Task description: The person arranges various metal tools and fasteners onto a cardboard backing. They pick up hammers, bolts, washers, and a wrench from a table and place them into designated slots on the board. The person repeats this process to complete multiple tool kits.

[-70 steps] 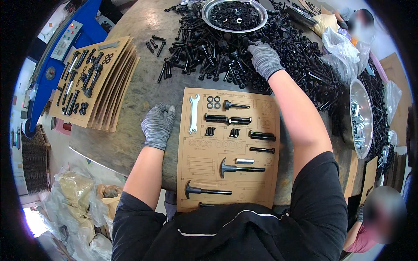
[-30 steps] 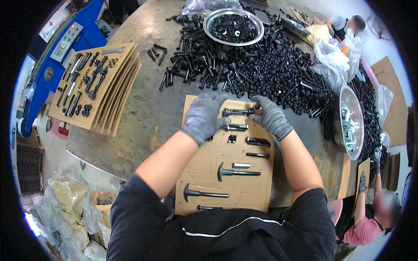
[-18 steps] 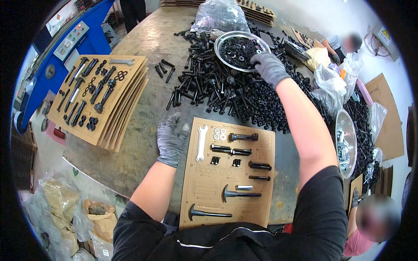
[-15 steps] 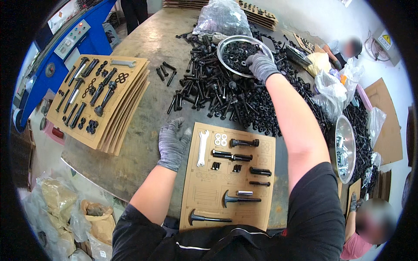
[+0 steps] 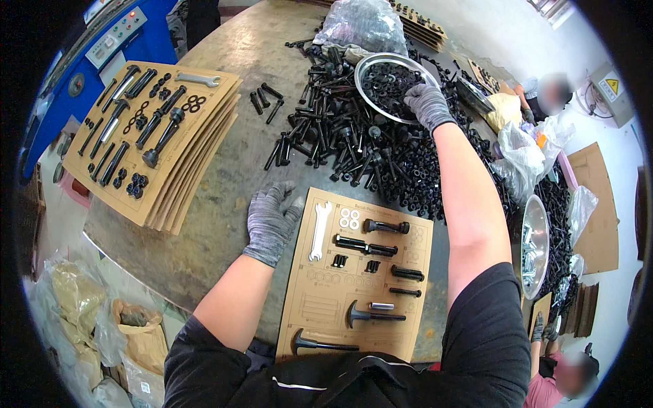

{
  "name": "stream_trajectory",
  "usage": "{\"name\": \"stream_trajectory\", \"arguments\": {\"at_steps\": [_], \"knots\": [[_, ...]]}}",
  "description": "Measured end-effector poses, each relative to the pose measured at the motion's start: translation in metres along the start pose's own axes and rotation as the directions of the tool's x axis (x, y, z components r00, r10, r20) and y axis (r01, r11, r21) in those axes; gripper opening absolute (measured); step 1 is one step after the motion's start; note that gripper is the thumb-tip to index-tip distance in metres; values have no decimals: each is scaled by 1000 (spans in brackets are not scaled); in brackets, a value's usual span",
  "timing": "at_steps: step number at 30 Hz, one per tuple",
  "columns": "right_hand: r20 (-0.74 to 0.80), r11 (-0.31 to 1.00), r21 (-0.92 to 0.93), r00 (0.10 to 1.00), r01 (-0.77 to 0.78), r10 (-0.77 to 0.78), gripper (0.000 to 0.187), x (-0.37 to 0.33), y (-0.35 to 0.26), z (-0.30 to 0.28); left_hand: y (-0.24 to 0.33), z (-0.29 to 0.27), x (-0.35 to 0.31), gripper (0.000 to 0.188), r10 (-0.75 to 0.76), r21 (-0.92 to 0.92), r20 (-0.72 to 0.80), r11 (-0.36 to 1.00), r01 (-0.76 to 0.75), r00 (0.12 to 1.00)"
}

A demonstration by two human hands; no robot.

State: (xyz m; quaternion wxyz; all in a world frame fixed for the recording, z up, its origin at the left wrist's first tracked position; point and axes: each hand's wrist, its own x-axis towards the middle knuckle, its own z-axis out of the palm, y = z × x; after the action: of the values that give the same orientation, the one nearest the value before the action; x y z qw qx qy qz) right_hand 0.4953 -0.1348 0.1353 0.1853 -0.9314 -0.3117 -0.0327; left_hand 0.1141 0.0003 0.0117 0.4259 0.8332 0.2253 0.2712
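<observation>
My right hand (image 5: 430, 107), in a grey glove, reaches over the right rim of a steel bowl (image 5: 363, 69). Its fingers are bent together among black washers (image 5: 385, 87); anything held between them is hidden. On the table left of a brown cardboard sheet (image 5: 309, 282) rests my left hand (image 5: 271, 221), also gloved, open and holding nothing. The sheet carries a silver open-end wrench (image 5: 320, 232), white rings (image 5: 349, 218), black bolts (image 5: 386, 226), small black screws (image 5: 339, 260), a silver sleeve (image 5: 381, 306) and two T-shaped black handles (image 5: 374, 315).
Loose black bolts and nuts (image 5: 360, 146) heap beyond the sheet. A stack of filled cardboard sheets (image 5: 153, 173) stands left. Another steel bowl (image 5: 542, 238) with silver parts is at right. Clear plastic bags (image 5: 360, 27) lie behind. Two other people (image 5: 544, 95) are at the right side.
The view has shifted slightly, so most things sit a little differently in it. My right hand stays at the bowl of washers, and my left hand remains beside the sheet.
</observation>
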Motion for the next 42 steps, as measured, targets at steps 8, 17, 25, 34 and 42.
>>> {"name": "stream_trajectory", "arguments": {"at_steps": [8,17,25,34,42], "knots": [[-47,931,364,999,1,17,12,-49,-21,-7,-19,11,1,33,-156,-396,50,904,163,986],[278,900,355,891,252,-359,10,-339,-70,12,55,-13,-39,35,440,116,143,882,-456,887],[236,956,281,959,89,-158,23,-390,-65,24,75,-9,-99,38,515,67,607,726,-685,606],[151,942,-110,942,317,-300,38,-414,-71,16,74,-3,-103,40,434,190,653,700,-688,621],[204,967,-55,951,247,-231,46,-419,-71,18,73,-2,-102,42,427,209,649,695,-688,629]]}}
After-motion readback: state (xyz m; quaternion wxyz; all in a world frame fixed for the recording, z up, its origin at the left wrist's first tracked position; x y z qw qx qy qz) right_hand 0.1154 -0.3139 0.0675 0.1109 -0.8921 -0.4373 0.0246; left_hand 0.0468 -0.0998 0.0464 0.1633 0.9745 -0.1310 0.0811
